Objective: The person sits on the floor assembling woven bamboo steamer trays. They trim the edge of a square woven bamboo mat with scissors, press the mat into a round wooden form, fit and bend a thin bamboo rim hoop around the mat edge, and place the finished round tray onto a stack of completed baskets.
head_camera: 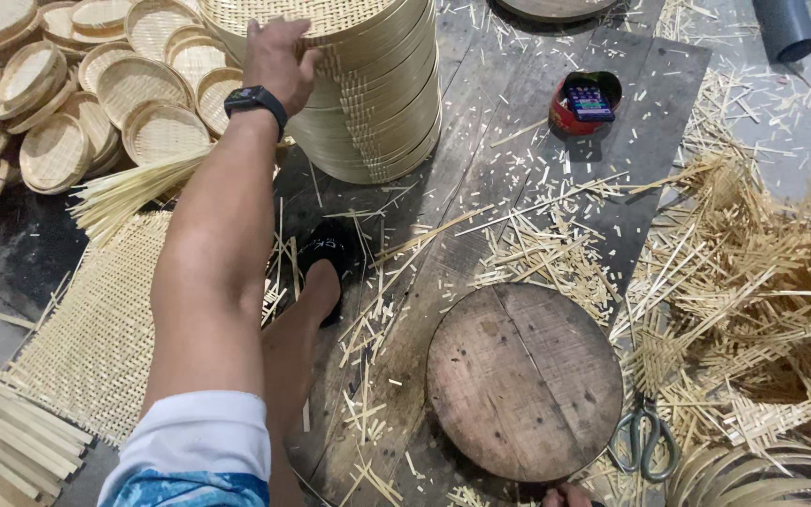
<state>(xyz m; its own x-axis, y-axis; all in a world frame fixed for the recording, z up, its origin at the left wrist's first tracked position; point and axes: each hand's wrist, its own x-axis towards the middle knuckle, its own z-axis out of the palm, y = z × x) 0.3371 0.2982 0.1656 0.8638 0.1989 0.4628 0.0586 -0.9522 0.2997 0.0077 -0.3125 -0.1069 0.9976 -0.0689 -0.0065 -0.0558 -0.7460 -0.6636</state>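
My left hand (279, 58) reaches forward and rests on the rim of the top woven bamboo tray of a tall stack of round trays (377, 103) at the top middle. A black watch (255, 99) sits on that wrist. The fingers curl over the tray's edge. My right hand is out of view, except perhaps a bit of fingers at the bottom edge (567, 495). My foot in a black slipper (328, 253) rests on the dark wooden boards below the stack.
A round wooden board (523, 380) lies at the lower middle, scissors (645, 441) beside it. A red bowl holding a phone (584, 101) sits at the back. Loose woven trays (68, 103) pile at upper left, a woven mat (96, 329) at left, bamboo scraps (753, 282) at right.
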